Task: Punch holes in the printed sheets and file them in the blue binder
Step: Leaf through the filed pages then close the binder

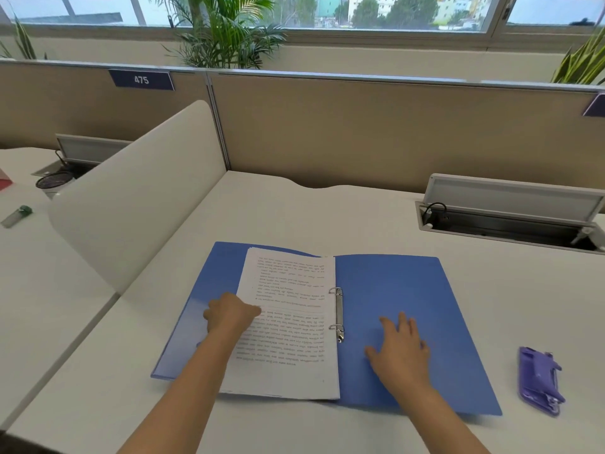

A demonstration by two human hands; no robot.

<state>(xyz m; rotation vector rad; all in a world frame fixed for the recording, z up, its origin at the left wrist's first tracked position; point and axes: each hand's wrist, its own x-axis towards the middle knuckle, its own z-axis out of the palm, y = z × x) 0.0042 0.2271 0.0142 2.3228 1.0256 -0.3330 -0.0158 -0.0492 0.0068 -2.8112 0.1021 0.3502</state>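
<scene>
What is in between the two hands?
In the head view, between the left hand and the right hand lie the printed sheets, the metal rings and some bare blue binder.

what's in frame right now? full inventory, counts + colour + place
binder: 1, blue, open flat at desk centre
printed sheets: 1 stack, white, on binder's left half, by the rings
ring mechanism: 1, metal, binder spine
hole punch: 1, purple, desk right
cable box: 1, grey, lid up, desk far right
divider: 1, white, left of desk
mesh cup: 1, black, neighbouring desk
number tag: 1, blue, "475", on partition
plants: several, green, by window
left hand: on sheets' left edge
right hand: flat on binder's right cover
</scene>
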